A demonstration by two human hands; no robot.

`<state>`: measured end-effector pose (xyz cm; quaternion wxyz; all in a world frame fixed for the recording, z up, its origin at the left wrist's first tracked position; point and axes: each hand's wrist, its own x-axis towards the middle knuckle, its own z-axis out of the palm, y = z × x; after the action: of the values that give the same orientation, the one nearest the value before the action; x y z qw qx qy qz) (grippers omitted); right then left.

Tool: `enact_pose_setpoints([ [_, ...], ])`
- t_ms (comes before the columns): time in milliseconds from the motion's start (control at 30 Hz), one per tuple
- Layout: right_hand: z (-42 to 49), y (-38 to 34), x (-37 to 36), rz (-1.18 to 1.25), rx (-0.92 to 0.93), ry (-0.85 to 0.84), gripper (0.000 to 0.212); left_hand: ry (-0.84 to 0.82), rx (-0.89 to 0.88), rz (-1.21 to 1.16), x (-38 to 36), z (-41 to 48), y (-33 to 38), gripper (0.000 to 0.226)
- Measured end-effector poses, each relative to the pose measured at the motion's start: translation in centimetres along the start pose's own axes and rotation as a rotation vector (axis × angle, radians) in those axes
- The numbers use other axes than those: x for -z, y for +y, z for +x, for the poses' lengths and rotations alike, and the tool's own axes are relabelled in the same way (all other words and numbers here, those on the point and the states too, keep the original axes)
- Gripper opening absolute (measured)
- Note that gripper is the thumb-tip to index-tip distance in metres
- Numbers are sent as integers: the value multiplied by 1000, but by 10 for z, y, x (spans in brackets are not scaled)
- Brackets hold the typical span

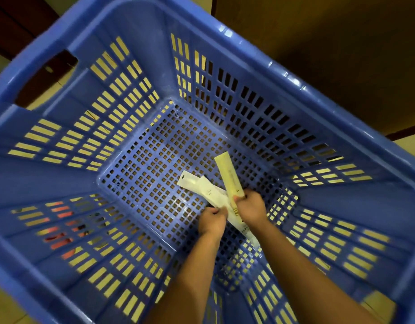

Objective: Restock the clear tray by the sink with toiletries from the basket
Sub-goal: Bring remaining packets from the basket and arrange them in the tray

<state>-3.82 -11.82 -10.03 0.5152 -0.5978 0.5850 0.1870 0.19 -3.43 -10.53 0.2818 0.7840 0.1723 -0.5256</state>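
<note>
Head view: on the floor of the blue basket [38, 178], the right hand [249, 208] grips a long cream packet [228, 176] while the left hand [212, 220] pinches white sachets [209, 190]. Best to secure both grips, then lift straight up, clear of the basket walls.

A lodging-type interior is suggested by pale floor tiles [412, 150], dark wooden panelling [342, 54] and wrapped toiletry packets [211, 194] in a blue basket [295, 77].

blue basket [50, 176] slotted | cream packet [228, 175] long, slanted | white sachets [203, 189] overlapping on floor
</note>
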Motion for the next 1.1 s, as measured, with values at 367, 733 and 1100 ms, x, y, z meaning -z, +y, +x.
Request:
enact_pose_setpoints([
  [367,-29,0,-3,31,-6,-190,27,62,-47,-209,20,-18,0,14],
  [733,-94,-40,57,222,156,-224,19,-1,-127,-464,51,-93,42,23],
  [1100,-240,-44,130,384,329,-127,11,-309,-282,-575,85,-230,51,14],
])
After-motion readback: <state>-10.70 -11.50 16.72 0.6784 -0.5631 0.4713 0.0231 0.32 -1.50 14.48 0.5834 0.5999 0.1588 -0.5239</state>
